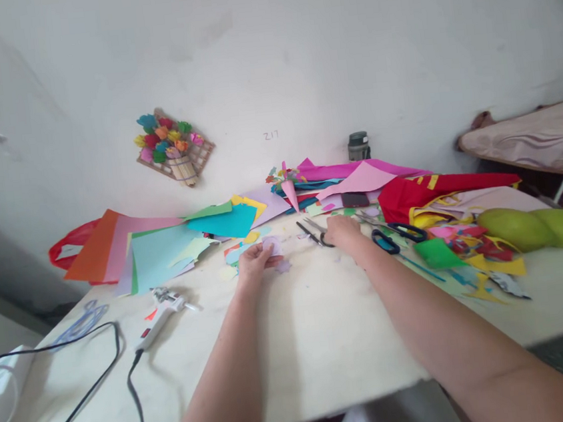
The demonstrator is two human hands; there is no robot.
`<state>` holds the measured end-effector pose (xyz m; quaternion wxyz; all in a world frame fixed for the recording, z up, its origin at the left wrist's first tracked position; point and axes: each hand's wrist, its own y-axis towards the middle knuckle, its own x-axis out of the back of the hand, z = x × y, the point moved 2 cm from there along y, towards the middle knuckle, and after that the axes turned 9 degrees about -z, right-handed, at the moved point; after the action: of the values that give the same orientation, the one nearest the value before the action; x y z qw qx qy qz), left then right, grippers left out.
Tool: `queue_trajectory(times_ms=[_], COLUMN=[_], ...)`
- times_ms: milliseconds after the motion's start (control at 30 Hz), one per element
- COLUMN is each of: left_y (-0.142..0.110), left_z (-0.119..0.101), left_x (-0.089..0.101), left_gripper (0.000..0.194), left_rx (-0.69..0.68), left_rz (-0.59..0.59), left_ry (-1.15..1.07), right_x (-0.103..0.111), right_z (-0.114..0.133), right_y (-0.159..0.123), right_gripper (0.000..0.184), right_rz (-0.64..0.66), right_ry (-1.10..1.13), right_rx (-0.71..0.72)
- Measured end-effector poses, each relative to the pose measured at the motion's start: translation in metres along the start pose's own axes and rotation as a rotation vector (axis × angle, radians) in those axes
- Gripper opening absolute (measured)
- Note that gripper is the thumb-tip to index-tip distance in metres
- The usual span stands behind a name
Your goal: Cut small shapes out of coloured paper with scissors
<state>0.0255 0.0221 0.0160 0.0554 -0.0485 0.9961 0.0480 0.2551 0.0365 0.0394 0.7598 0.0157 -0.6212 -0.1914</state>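
Hidden or unclear: the right hand (343, 231) covers part of a pair of small scissors with a black ring handle (325, 241); its fingertips are hard to see, so whether it grips or merely touches the handle cannot be told. The left hand (255, 262) overlaps part of a thin, pale lilac paper piece (271, 244); the full outline of this piece is not readable. A white plastic power strip (1, 375) is cut off at the left edge. Two smooth, lime-green rounded forms (515, 229) at right are hard to identify.

Materials: a lilac paper cutout with a scalloped edge (283, 266) lies flat just beside the left fingers. Stiff, straight-edged coloured paper sheets (165, 250) overlap at the back left of the pale surface (315, 342). A white glue gun with a dark cord (159, 321) lies left of the left forearm. Large scissors with dark blue looped handles (385, 241) rest right of the right hand.

Pose: both forearms reach forward, well apart. The left hand is nearly closed, thumb and fingers pinching the lilac piece above the surface. The right hand points downward, fingers curled at the small scissors, whose blades are spread toward the back left.
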Motion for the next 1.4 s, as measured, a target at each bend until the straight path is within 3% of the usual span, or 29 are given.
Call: queue_trajectory(times_ms=[300,533,633,733,800,867,933,1200,1400], left_y=[0.0,0.0,0.002,0.002,0.001,0.001,0.0,0.001,0.001], left_z=[0.001,0.004,0.007,0.008,0.007,0.006,0.005,0.003,0.004], left_x=[0.005,0.005,0.006,0.007,0.007,0.007,0.006,0.008,0.009], left_gripper=[0.04,0.039,0.037,0.035,0.033,0.032,0.03,0.028,0.028], left_rx=[0.035,0.013,0.022,0.034,0.044,0.054,0.057,0.071,0.053], left_rz=[0.052,0.078,0.078,0.089,0.094,0.085,0.067,0.029,0.062], left_ry=[-0.129,-0.134,-0.132,-0.144,-0.163,-0.189,-0.214,-0.24,-0.3], right_x=[0.003,0.006,0.01,0.011,0.007,0.0,-0.005,-0.011,-0.014], right_z=[0.005,0.007,0.008,0.015,0.026,0.039,0.051,0.054,0.051], right_y=[-0.004,-0.009,-0.007,-0.007,-0.01,-0.017,-0.027,-0.04,-0.039], right_gripper=[0.037,0.03,0.029,0.031,0.033,0.032,0.028,0.028,0.03], right_rz=[0.046,-0.016,-0.107,-0.167,-0.07,0.132,0.282,0.529,0.602], right_ry=[-0.05,-0.073,0.027,0.352,0.719,1.075,1.249,1.163,1.065], right_rx=[0.053,0.129,0.073,0.033,0.028,0.017,0.072,0.206,0.302])
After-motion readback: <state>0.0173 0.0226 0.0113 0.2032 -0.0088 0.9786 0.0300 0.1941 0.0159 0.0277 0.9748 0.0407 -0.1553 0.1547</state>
